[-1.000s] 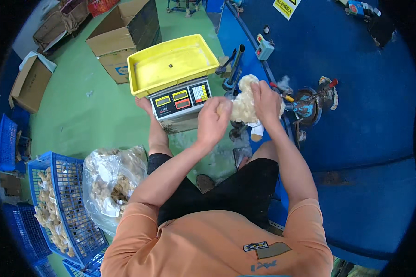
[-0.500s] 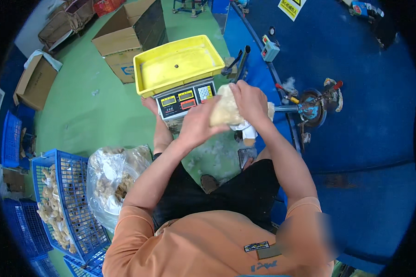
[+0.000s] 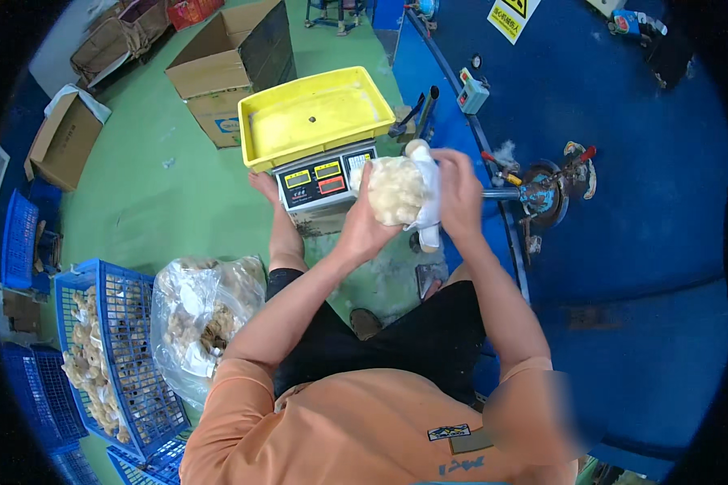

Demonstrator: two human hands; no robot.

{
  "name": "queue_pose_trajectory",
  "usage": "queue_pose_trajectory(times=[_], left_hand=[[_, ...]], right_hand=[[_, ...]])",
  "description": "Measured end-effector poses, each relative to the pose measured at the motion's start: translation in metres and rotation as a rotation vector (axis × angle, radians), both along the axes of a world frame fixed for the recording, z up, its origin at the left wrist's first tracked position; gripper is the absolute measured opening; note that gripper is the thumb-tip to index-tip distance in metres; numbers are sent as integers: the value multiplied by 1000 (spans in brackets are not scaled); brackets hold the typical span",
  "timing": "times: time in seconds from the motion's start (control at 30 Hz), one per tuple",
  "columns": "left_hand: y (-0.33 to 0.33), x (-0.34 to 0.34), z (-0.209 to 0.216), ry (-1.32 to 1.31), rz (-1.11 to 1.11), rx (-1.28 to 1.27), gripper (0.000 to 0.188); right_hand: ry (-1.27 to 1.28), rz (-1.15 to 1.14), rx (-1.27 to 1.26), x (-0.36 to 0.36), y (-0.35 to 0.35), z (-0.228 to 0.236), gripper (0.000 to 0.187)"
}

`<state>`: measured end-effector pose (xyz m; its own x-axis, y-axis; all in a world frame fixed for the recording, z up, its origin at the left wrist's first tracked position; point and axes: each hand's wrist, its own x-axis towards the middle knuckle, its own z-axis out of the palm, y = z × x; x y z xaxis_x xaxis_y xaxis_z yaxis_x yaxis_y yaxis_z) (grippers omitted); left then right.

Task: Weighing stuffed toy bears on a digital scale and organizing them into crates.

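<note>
In front of me I hold a cream, fluffy plush toy (image 3: 395, 192) with white cloth and small tan-tipped limbs at its right side. My left hand (image 3: 366, 222) is closed round its left and lower side, thumb up along the fur. On the white cloth at the other end lies my right hand (image 3: 459, 194), fingers bent and slightly blurred. A metal tube (image 3: 501, 193) juts from the blue machine just right of that hand. Beyond the toy stands a scale (image 3: 315, 184) with a yellow tray (image 3: 299, 113) on top.
At my left are a blue crate (image 3: 141, 347) of plush pieces and a clear plastic bag (image 3: 188, 295) holding more. A cardboard box (image 3: 226, 89) stands past the scale. The blue machine (image 3: 615, 234) fills the right side, with a small switch box (image 3: 471, 95) on its edge.
The plush toy has come off the tube and turned, so its white cloth and limbs face right. My right hand has shifted from its top to its right end.
</note>
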<state>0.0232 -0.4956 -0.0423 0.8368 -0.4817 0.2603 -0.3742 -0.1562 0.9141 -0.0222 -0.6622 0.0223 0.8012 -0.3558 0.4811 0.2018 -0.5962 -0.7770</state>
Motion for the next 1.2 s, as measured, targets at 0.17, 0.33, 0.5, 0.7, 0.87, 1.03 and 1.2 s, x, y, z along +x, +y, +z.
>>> queue_pose_trajectory(times=[0.17,0.33,0.5,0.7,0.87,1.03,1.2], left_hand=[[-2,-2,5,-4,-88,-69,107],[-2,-10,20,39,-138,-99,106],[13,-2,14,10,-158,26,100],[15,-2,16,-297,93,219,87],[12,-26,12,-226,84,73,82],[19,-20,36,-86,30,121,84],[27,-10,15,3,21,161,86]], right_hand=[[-24,-404,-17,-63,-32,-61,21],[169,-276,-118,-63,-25,-66,22],[130,-162,-190,-60,-21,-53,20],[215,-119,-236,-57,-21,-20,17],[224,-81,-225,-52,-31,-26,19],[196,-43,-157,-46,-26,-10,22],[228,-59,-182,-36,-21,-7,24]])
